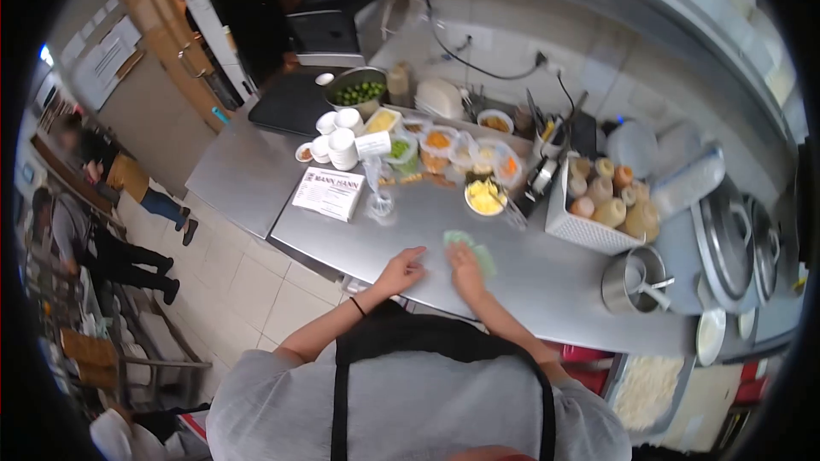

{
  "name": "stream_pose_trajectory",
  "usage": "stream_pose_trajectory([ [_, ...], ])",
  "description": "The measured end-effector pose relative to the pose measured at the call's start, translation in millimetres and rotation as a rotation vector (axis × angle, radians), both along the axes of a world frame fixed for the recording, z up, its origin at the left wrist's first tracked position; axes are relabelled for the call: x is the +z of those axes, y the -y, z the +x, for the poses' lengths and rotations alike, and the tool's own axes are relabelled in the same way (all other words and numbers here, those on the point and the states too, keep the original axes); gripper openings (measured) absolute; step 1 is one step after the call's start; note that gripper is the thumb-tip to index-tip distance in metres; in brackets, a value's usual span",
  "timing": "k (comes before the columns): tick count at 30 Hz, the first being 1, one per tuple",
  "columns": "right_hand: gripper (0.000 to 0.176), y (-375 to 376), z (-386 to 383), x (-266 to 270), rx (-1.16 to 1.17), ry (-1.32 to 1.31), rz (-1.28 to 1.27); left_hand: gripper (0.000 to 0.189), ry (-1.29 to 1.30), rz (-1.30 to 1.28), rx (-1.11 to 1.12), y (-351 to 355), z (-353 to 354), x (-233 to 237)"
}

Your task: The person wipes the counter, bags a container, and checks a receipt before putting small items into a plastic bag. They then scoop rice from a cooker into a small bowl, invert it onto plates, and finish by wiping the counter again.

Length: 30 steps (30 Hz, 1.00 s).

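My right hand [465, 270] presses a light green cloth [485, 260] against the steel counter [547, 290]. The cloth shows on both sides of the fingers, and the hand is a little blurred. To its left, my left hand [402, 272] is over the counter's front edge, fingers loosely bent and apart, holding nothing. A dark band circles that wrist. Beyond my hands stand a white bowl of yellow pieces [486, 197], a small clear plastic bag [378, 203] and a stack of printed menu sheets [327, 194].
Behind are stacked white cups [343, 149], tubs of chopped ingredients [437, 142] and a pot of green limes [359, 92]. To the right stand a white basket of bottles [598, 205] and a steel pot with ladles [633, 279]. Two people [111, 162] stand at the left.
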State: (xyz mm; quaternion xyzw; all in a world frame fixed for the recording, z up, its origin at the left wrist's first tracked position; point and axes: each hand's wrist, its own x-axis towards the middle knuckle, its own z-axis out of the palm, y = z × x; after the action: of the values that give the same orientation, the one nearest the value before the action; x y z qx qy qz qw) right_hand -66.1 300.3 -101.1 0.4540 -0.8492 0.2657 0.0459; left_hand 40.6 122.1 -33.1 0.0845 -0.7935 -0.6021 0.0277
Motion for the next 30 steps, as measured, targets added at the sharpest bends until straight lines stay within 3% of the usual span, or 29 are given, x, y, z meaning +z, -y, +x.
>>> stream_pose_trajectory([
  [1,0.052,14.0,-1.1,10.7,0.022,-0.026,0.0,0.041,-0.026,0.0,0.022,-0.9,-0.3,10.1],
  [3,0.045,36.5,5.3,39.6,-0.065,0.769,-0.368,0.043,-0.123,-0.173,0.129,-1.6,-2.0,23.4],
  [4,0.045,47.3,8.9,50.6,-0.048,0.753,-0.356,0.043,-0.139,-0.168,0.148,0.4,-5.5,23.8],
  [6,0.038,67.0,18.5,64.6,-0.049,1.188,-0.896,0.038,-0.434,-0.566,0.015,1.8,-10.0,23.7],
  [7,0.032,78.2,22.7,63.7,-0.123,1.014,-0.878,0.038,-0.434,-0.558,0.028,0.3,-11.0,24.0],
  [10,0.027,73.7,15.5,76.5,-0.218,1.035,-0.834,0.035,-0.439,-0.653,0.043,-10.5,-13.5,37.3],
  [13,0.019,58.5,6.1,64.0,-0.24,0.796,-0.775,0.033,-0.423,-0.54,0.011,-25.6,-9.4,41.4],
  [15,0.019,40.4,6.5,79.9,-0.255,0.864,-0.716,0.031,-0.314,-0.369,-0.178,-26.3,-11.8,50.3],
  [18,0.02,1.2,-7.7,87.0,-0.343,0.547,-0.589,0.031,-0.465,-0.227,-0.331,-16.0,-19.6,47.6],
  [20,0.021,-20.7,-20.2,87.5,-0.4,0.367,-0.566,0.031,-0.457,-0.279,-0.297,-2.7,-16.1,43.7],
  [21,0.021,-23.6,-23.3,87.1,-0.371,0.266,-0.594,0.032,-0.383,-0.311,-0.306,6.3,-14.3,42.8],
  [22,0.021,-22.3,-14.6,111.5,-0.369,0.294,-0.49,0.033,-0.305,-0.348,-0.295,20.0,-11.4,42.0],
  [25,0.025,-19.1,4.1,109.4,-0.103,0.337,-0.138,0.026,-0.285,-0.215,-0.157,45.1,10.2,43.7],
  [27,0.037,-25.1,10.3,61.0,0.235,0.015,0.199,0.022,-0.295,-0.192,-0.043,53.8,30.2,39.9],
  [28,0.037,-20.5,15.4,50.5,0.323,0.004,0.198,0.022,-0.289,-0.206,0.045,57.7,41.9,37.7],
  [30,0.051,-1.6,32.3,37.7,0.289,-0.098,0.417,0.022,-0.267,-0.235,0.103,63.7,69.4,34.1],
])
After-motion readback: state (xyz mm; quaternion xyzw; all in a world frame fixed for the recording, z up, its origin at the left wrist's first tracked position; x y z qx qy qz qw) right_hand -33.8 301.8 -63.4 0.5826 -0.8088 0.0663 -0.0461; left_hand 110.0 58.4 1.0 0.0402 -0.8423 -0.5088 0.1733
